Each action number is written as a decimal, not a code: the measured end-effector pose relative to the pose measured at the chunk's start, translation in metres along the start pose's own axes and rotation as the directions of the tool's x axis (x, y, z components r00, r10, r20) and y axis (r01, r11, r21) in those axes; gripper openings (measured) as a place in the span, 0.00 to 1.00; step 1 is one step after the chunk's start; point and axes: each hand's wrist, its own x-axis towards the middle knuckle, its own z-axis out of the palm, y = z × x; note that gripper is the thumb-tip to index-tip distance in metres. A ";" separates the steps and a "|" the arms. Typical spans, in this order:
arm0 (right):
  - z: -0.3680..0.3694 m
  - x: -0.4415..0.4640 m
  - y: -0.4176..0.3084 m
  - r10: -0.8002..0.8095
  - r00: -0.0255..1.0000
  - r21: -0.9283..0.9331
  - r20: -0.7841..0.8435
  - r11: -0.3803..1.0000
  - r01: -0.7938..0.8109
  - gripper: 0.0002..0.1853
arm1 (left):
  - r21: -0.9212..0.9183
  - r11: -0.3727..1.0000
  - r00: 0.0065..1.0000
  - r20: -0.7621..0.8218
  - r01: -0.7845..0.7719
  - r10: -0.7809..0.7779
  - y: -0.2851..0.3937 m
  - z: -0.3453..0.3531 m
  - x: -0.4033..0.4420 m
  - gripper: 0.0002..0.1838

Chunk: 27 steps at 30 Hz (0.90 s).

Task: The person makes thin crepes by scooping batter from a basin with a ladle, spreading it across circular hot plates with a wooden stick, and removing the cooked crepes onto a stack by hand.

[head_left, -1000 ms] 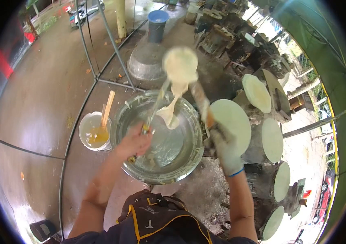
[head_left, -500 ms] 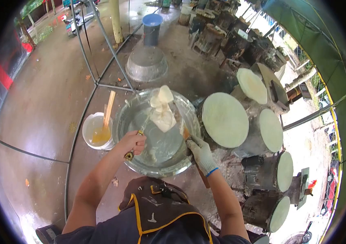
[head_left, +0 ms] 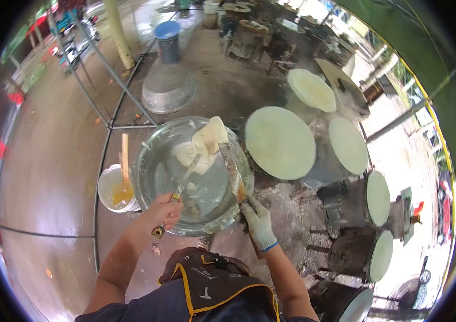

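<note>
My bare left hand (head_left: 162,212) is closed round the handle of a metal scraper (head_left: 189,174), its blade over the wide metal basin (head_left: 139,185). In my gloved right hand (head_left: 258,221) is a long wooden paddle (head_left: 236,185), its upper end coated with batter. Pale, soft dough (head_left: 206,144) hangs in folds at the paddle's upper end, above the far part of the basin. The scraper's tip is close to the dough; whether they touch is unclear. Smears of batter cover the basin's inside and rim.
Left of the basin stands a white bucket (head_left: 104,188) with yellow liquid and a wooden stick (head_left: 125,158). Round pale-topped griddles (head_left: 280,143) on drum stoves line the right. An upturned metal basin (head_left: 169,88), a blue-topped bucket (head_left: 168,45) and frame poles (head_left: 131,127) lie beyond.
The dough first dropped from high above the basin to near its far side, then spread into wider folds. Both hands moved lower, and the view has swung to the right.
</note>
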 end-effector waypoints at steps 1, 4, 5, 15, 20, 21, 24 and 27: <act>-0.009 -0.009 0.010 0.014 1.000 0.023 -0.023 1.000 -0.013 0.21 | -0.002 0.999 0.999 0.026 0.042 -0.042 -0.005 0.010 0.003 0.07; -0.048 -0.049 0.038 0.050 0.987 0.036 -0.153 0.998 -0.045 0.22 | 0.141 0.985 0.993 0.052 0.100 -0.108 -0.029 0.056 0.014 0.06; -0.062 -0.069 0.049 0.038 0.975 0.051 -0.220 0.998 -0.027 0.22 | 0.219 0.970 0.991 0.057 0.103 -0.119 -0.040 0.074 0.017 0.06; -0.188 -0.397 0.215 -0.182 0.594 -0.415 -0.784 0.864 -0.284 0.24 | 0.415 0.623 0.350 0.564 0.663 -0.748 -0.216 0.337 -0.006 0.08; -0.148 -0.606 0.299 0.187 0.396 -0.080 -0.899 0.818 -0.570 0.26 | 0.789 0.489 0.251 0.422 0.372 -0.871 -0.341 0.436 -0.054 0.06; -0.130 -0.625 0.311 0.162 0.318 -0.018 -0.934 0.868 -0.496 0.24 | 0.846 0.440 0.245 0.378 0.300 -0.893 -0.366 0.448 -0.069 0.05; -0.107 -0.646 0.313 0.361 0.227 0.249 -0.904 0.879 -0.406 0.23 | 0.932 0.205 -0.012 0.219 0.300 -0.976 -0.430 0.488 -0.099 0.01; -0.108 -0.654 0.313 0.358 0.018 0.344 -0.933 0.907 -0.242 0.23 | 0.885 -0.144 -0.450 0.080 0.443 -0.890 -0.483 0.529 -0.126 0.02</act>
